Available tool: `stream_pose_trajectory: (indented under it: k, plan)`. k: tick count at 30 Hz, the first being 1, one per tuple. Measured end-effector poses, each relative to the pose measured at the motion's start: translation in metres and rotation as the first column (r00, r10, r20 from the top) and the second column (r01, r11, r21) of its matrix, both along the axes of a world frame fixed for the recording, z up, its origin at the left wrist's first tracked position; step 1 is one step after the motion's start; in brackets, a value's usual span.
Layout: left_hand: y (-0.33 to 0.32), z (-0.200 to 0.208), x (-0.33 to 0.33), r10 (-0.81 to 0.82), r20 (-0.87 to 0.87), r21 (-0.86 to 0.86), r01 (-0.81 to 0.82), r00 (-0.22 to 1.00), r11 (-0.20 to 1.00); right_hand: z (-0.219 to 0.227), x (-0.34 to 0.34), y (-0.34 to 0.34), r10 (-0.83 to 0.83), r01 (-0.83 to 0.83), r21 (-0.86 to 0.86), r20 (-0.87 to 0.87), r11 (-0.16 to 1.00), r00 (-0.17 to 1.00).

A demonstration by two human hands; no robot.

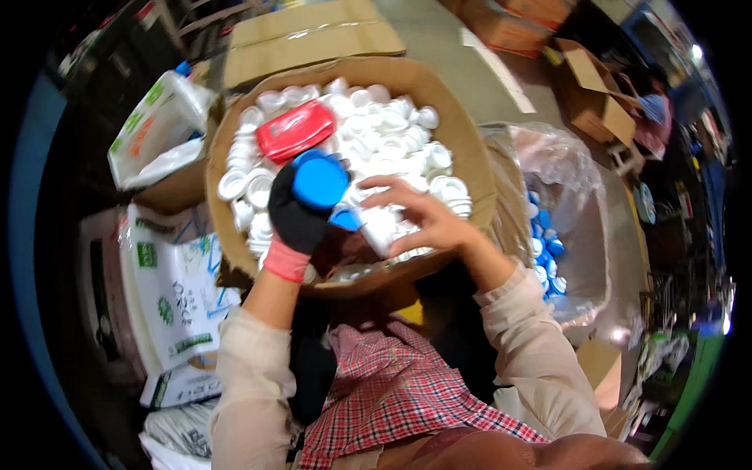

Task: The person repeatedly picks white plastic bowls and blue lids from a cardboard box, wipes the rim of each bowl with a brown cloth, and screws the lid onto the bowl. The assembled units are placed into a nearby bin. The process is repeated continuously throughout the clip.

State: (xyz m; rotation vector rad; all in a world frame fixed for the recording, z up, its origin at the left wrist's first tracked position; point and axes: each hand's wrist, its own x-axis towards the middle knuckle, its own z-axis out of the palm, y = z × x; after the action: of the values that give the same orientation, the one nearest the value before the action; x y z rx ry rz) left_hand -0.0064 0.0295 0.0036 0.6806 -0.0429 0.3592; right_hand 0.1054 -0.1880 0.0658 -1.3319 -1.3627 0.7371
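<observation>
Over a cardboard box full of white plastic caps, my left hand, in a black glove with a pink cuff, is closed around a round blue cap. Beside it my bare right hand curls its fingers and thumb around a small white plastic cap, blurred by motion. A smaller blue piece shows between the two hands; whether it belongs to the white cap I cannot tell. Just beyond my left hand, a red case lies on the white caps.
To the right stands a box lined with clear plastic, holding blue and white caps. White printed sacks lie at left. A flat carton is behind the box. Far right, a person reaches to an open carton.
</observation>
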Motion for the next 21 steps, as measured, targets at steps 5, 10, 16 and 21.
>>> stream_pose_trajectory:
  k: [5,10,16,21]
  plan:
    - [-0.003,-0.002,-0.011,-0.073,0.031,-0.015,0.074,0.997,0.997,-0.010,-0.020,0.020,0.101,-0.112,0.062,0.163,0.992,0.981]
    - [-0.008,0.015,-0.006,-0.114,-0.161,0.532,0.183,0.980,0.826,0.002,-0.009,0.004,0.111,-0.109,-0.022,0.216,0.994,0.970]
    - [-0.008,-0.010,-0.013,0.248,-0.193,0.926,0.092,0.949,0.366,0.004,-0.002,-0.005,0.238,-0.205,-0.157,0.233,0.966,0.943]
    - [-0.014,0.010,-0.018,0.372,0.056,0.994,-0.088,0.926,0.072,0.015,0.007,-0.016,0.172,-0.163,-0.090,0.103,0.983,0.980]
